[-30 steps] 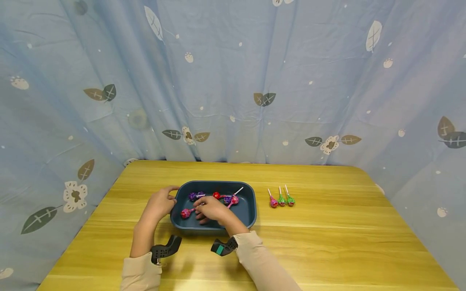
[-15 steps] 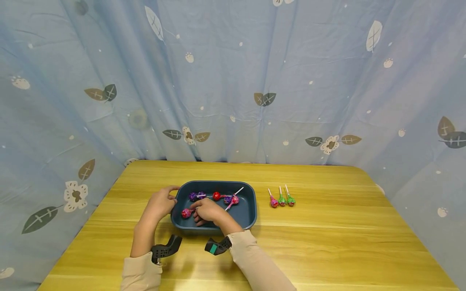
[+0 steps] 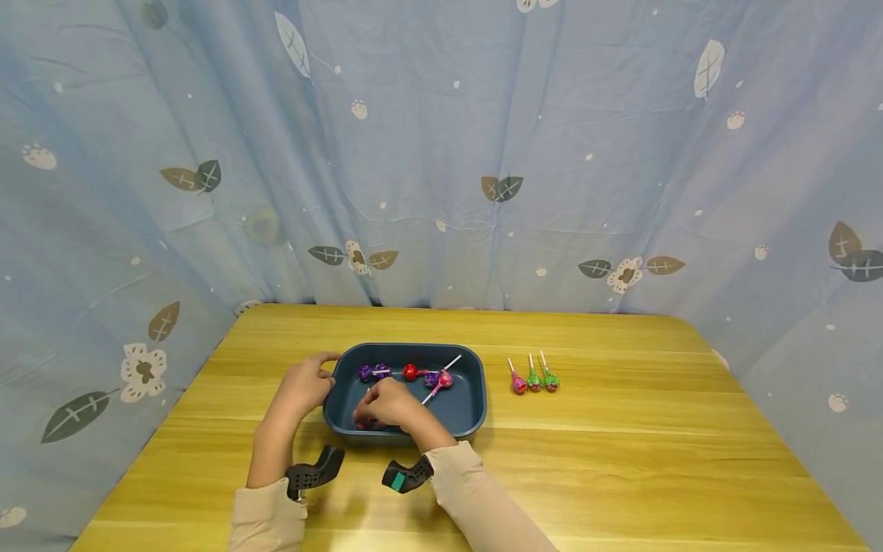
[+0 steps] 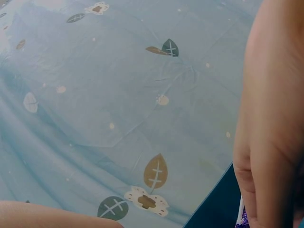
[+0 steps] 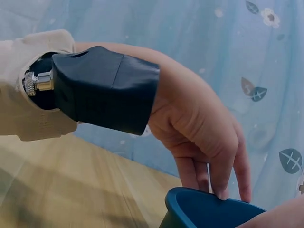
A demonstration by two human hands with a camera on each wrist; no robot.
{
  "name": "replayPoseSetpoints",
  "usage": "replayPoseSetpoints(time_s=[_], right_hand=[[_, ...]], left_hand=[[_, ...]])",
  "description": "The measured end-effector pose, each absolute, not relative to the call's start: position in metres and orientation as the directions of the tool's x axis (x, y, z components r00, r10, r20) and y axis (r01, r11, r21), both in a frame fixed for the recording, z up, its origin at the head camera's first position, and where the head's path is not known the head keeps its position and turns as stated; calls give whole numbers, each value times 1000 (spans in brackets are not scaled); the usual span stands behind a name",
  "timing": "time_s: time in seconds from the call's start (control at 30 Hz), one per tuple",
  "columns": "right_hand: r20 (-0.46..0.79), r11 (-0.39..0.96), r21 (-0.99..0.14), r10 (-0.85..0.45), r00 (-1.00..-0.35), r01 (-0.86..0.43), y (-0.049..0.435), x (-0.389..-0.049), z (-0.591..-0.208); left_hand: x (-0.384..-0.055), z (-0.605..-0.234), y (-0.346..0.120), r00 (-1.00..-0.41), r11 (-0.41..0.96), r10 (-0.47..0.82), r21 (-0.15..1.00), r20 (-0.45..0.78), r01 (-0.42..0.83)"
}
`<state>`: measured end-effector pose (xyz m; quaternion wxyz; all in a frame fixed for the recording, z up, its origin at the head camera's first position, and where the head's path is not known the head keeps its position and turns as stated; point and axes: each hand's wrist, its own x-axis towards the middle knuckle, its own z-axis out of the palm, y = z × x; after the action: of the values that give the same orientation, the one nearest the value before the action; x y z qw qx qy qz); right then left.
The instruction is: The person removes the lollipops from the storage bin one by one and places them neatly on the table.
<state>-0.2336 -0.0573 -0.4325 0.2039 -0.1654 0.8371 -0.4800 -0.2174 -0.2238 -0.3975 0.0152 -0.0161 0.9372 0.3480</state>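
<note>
A dark blue bin stands on the table with several wrapped lollipops in it. My left hand holds its left rim; in the right wrist view this left hand has its fingertips over the edge. My right hand reaches down inside the bin and pinches a pink-red lollipop, mostly hidden under the fingers. Two purple lollipops lie behind that hand. A red lollipop and a pink lollipop overlapping a purple one lie further right.
Right of the bin, one pink lollipop and two green lollipops lie in a row, sticks pointing away. A blue patterned curtain hangs behind the wooden table and at its sides. A black camera mount sits under the right wrist.
My right hand has shifted slightly left and closed its fingers on the pink-red lollipop, which has moved towards the bin's near side. My left hand has stayed on the rim.
</note>
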Motion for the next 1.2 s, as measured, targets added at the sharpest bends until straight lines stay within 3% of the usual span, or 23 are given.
replayPoseSetpoints(time_s=[0.77, 1.2], right_hand=[[-213, 417, -909, -516, -830, -26, -51, -234, -431], [-173, 301, -954, -516, -839, 12, -24, -231, -420]], left_hand=[[-218, -397, -224, -999, 761, -26, 646, -46, -50], [-217, -397, -223, -999, 772, -32, 634, -40, -50]])
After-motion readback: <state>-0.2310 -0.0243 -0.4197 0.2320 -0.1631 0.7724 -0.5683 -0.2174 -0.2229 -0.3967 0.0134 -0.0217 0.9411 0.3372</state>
